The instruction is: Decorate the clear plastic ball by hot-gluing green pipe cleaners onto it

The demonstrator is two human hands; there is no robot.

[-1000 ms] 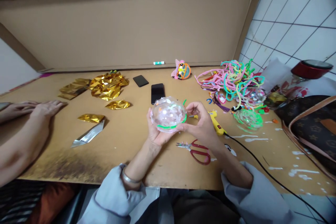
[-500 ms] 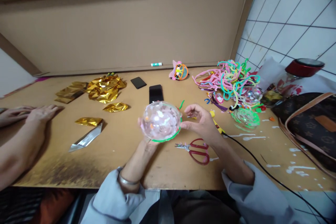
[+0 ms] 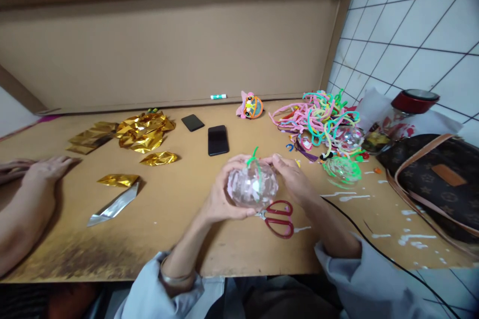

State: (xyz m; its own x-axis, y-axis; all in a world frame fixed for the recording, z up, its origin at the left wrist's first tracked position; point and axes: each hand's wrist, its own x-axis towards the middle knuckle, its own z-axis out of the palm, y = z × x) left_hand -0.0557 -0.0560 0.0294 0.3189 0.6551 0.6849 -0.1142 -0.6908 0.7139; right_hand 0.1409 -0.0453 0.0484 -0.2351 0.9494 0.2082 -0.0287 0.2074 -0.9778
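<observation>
A clear plastic ball point(image 3: 250, 190) with a green pipe cleaner strip point(image 3: 256, 160) over its front and sticking up at the top is held above the table. My left hand point(image 3: 220, 193) wraps around its left side and underneath, thumb along the bottom. At the upper right edge of the ball is my right hand point(image 3: 291, 174), its fingertips bent together against the rim; anything between them is too small to make out. Red-handled scissors point(image 3: 280, 220) lie just below, blades partly hidden by the ball. Behind the right hand, a yellow tool is almost fully covered; its black cord point(image 3: 359, 234) runs right.
Gold foil point(image 3: 144, 132), a silver strip point(image 3: 114, 205) and two phones point(image 3: 217, 140) lie left and behind. A decorated ball point(image 3: 251, 107) stands by the cardboard wall. Tangled pipe cleaners point(image 3: 318, 117), a green-wound dome point(image 3: 342, 169), a jar point(image 3: 406, 114) and a bag point(image 3: 441, 184) are right. Another person's hands point(image 3: 47, 169) rest left.
The ball has turned, so the green strip now faces me, and it has moved right and slightly down. My left hand shows more around its side; my right fingers have closed in at its upper edge.
</observation>
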